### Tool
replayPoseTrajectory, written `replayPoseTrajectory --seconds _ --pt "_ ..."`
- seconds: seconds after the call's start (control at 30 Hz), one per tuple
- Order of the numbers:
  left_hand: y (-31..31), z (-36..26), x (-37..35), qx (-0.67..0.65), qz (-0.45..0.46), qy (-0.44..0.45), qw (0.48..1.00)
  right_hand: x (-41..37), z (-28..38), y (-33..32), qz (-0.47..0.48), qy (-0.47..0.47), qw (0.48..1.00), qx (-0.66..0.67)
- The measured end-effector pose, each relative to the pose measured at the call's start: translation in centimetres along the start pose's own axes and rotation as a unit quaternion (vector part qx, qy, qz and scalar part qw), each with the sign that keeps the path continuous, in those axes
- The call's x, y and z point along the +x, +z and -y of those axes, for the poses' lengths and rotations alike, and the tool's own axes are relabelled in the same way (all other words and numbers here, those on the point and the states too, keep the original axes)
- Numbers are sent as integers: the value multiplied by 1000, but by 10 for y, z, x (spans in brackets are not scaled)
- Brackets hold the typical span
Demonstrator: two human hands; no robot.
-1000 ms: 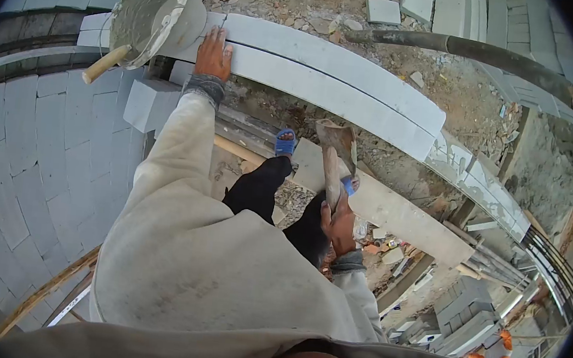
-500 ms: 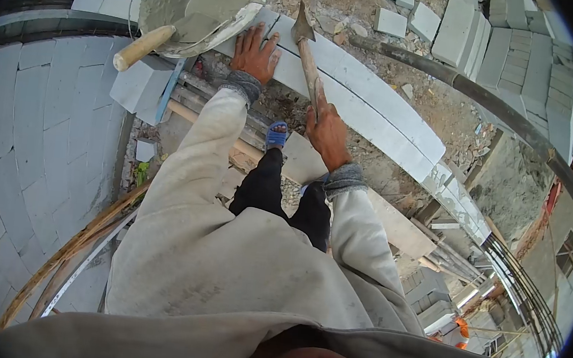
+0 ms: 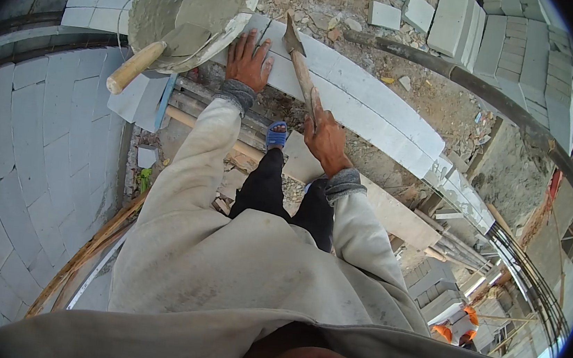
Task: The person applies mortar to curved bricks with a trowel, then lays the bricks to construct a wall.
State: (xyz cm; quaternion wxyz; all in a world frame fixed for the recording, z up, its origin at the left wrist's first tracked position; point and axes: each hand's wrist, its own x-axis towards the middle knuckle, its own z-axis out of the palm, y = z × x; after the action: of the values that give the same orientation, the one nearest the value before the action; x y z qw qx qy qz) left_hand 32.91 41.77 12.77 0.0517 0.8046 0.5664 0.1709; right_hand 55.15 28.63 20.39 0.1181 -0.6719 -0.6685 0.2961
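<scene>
My left hand [image 3: 248, 63] lies flat with fingers spread on the top of a low wall of pale blocks [image 3: 364, 103]. In my right hand [image 3: 327, 141] is the wooden handle of a brick hammer [image 3: 303, 72], fingers wrapped round it. The hammer's metal head overlaps the block top, a little right of my left hand. Just left of that hand stands a bucket [image 3: 246, 17] of wet grey mortar [image 3: 210, 5]. A trowel [image 3: 136, 67] rests in it, blade in the mortar and wooden handle sticking out over the rim.
A block wall [image 3: 38, 153] rises at the left. Stacked blocks [image 3: 453, 22] stand at the upper right, near a long dark pole [image 3: 464, 82]. Pipes [image 3: 248, 148] and a board [image 3: 395, 211] lie around my feet. A person in orange [image 3: 471, 317] shows at lower right.
The view has shifted slightly, so bucket, hands and hammer appear a little further left. My left hand stays on the blocks and my right keeps its hold on the hammer.
</scene>
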Motion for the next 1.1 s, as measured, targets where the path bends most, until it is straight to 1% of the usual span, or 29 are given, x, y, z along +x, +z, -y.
replayPoseTrajectory --seconds 0.07,0.17,0.23,0.27,0.3,0.37,0.43,0.5,0.53,0.57,0.63,0.67,0.7,0.73,0.77,0.8,0.87,0.9,0.93,1.0,1.03,1.07,1.1 --pt "0 -4 -7 3 11 0 1000 0 3 -8 21 12 1000 -16" --pt "0 0 -1 13 12 5 1000 -4 0 -2 3 8 999 -31" --pt "1 -1 -3 10 10 11 1000 -3 -2 -13 27 12 999 -14" --pt "2 -1 -3 9 -6 28 1000 -9 -3 -20 38 18 999 -2" --pt "2 0 -4 17 -1 28 999 -25 -10 -24 27 5 999 22" --pt "3 -1 -3 33 2 34 999 -78 -30 -29 -5 -23 998 64" --pt "-10 -21 0 48 24 7 999 -159 -62 -30 25 22 994 107" --pt "-8 -46 2 69 24 -11 997 -251 -89 -34 41 77 992 95" --pt "-4 -65 4 26 11 20 999 -289 -98 -44 69 134 980 127" --pt "2 -91 10 -6 25 70 997 -326 -108 -52 100 188 964 161" --pt "6 -150 22 -63 54 164 983 -395 -144 -38 117 295 933 170" --pt "13 -178 29 -64 78 186 977 -416 -168 -27 66 362 897 243" --pt "26 -193 33 -50 87 188 977 -436 -186 -13 18 425 848 317" --pt "41 -207 37 -34 96 188 977 -448 -200 -2 -29 480 786 388" --pt "55 -219 41 -16 100 187 977 -443 -215 -8 -80 488 758 426" --pt "61 -223 41 -7 104 167 980 -431 -233 -12 -130 493 725 463" --pt "70 -220 39 11 108 132 985 -399 -278 3 -307 447 623 564" --pt "80 -217 38 46 76 134 987 -369 -292 -10 -345 431 600 578" --pt "85 -212 37 55 69 132 987 -342 -298 -31 -380 420 575 591" --pt "83 -218 37 49 72 129 988 -298 -322 -47 -421 370 532 635" --pt "83 -218 38 54 67 123 989 -281 -342 -34 -424 329 548 642" --pt "84 -216 38 53 67 128 988 -266 -340 -49 -389 337 543 664" --pt "87 -213 38 52 65 129 988 -253 -344 -48 -349 311 560 684"
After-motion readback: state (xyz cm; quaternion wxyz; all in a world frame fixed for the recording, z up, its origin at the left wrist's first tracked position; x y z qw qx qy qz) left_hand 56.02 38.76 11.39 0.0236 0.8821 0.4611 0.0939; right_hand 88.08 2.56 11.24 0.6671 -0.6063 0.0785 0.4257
